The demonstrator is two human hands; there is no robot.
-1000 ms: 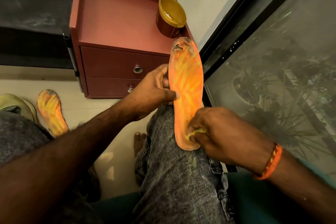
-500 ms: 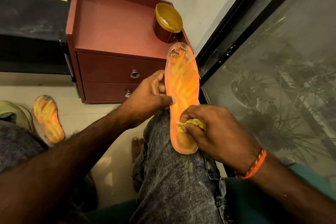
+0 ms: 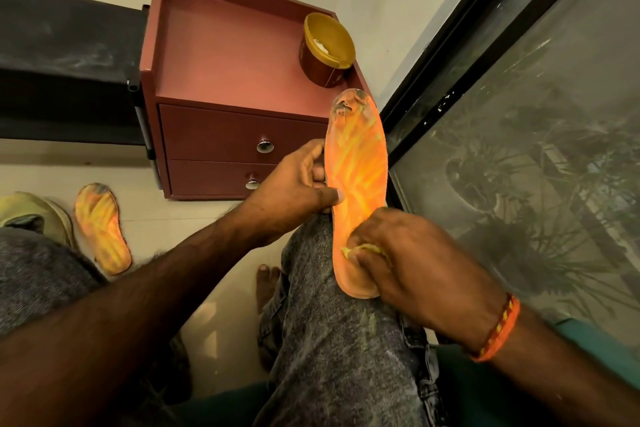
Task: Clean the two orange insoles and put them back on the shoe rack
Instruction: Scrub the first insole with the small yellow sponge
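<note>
An orange insole (image 3: 358, 163) with yellow streaks and a dark, worn toe stands propped on my right knee. My left hand (image 3: 294, 191) grips its left edge, thumb across the face. My right hand (image 3: 408, 253) pinches a small yellow cloth (image 3: 363, 248) and presses it against the insole's heel area. The second orange insole (image 3: 102, 227) lies flat on the floor at the left, apart from both hands.
A reddish cabinet (image 3: 221, 55) with two drawers stands against the wall ahead; a gold-lidded jar (image 3: 327, 48) sits on its top. A greenish shoe (image 3: 31, 213) lies far left beside the floor insole. A black-framed glass window (image 3: 519, 149) fills the right.
My right hand with the cloth has rubbed along the lower half of the insole, up and then back toward the heel. The left hand's grip holds steady.
</note>
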